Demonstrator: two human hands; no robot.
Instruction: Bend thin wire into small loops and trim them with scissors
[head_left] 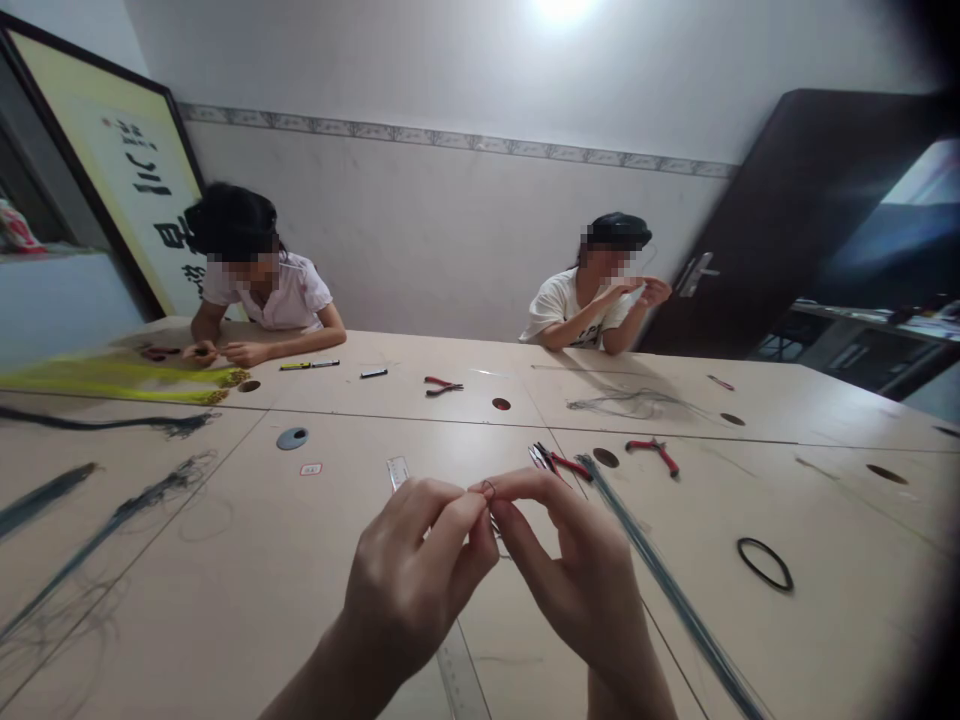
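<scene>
My left hand [409, 570] and my right hand [577, 570] meet in front of me above the table, fingertips together. Between them, both pinch a small thin wire loop [488, 490], dark and reddish; its ends are hidden by my fingers. A steel ruler [454, 665] lies under my hands and runs out of sight beneath them. Near my right hand are red-handled pliers [652, 455], a small red-handled metal tool [559, 462] and a long bundle of thin dark wires [675, 600]. A black wire ring [765, 565] lies further right.
Two co-workers sit across the table, one working with both hands [221, 352] near a yellow bundle of strands [120, 378]. Dark wire bundles [112, 510] lie on the left. Red-handled pliers [444, 386] and round table holes [501, 404] are on the far side.
</scene>
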